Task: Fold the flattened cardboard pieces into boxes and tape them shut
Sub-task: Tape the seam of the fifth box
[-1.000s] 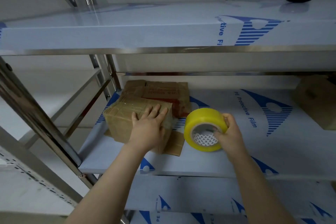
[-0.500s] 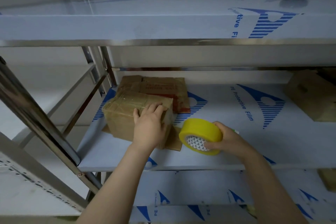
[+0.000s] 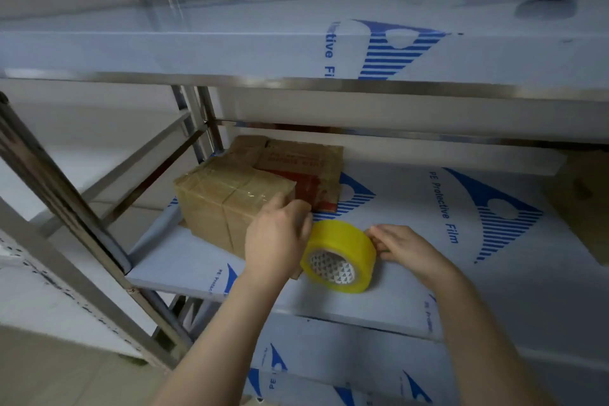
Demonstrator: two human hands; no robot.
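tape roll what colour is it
The tape roll is yellow, its core white with dark print; head view.

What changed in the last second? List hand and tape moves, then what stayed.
The left hand slid off the top of the taped box to its right end, beside the tape roll; whether its fingers grip anything is hidden. The right hand, gripping the roll throughout, lowered it toward the front of the shelf, closer to the box. The box and the flattened cardboard behind it stayed put.
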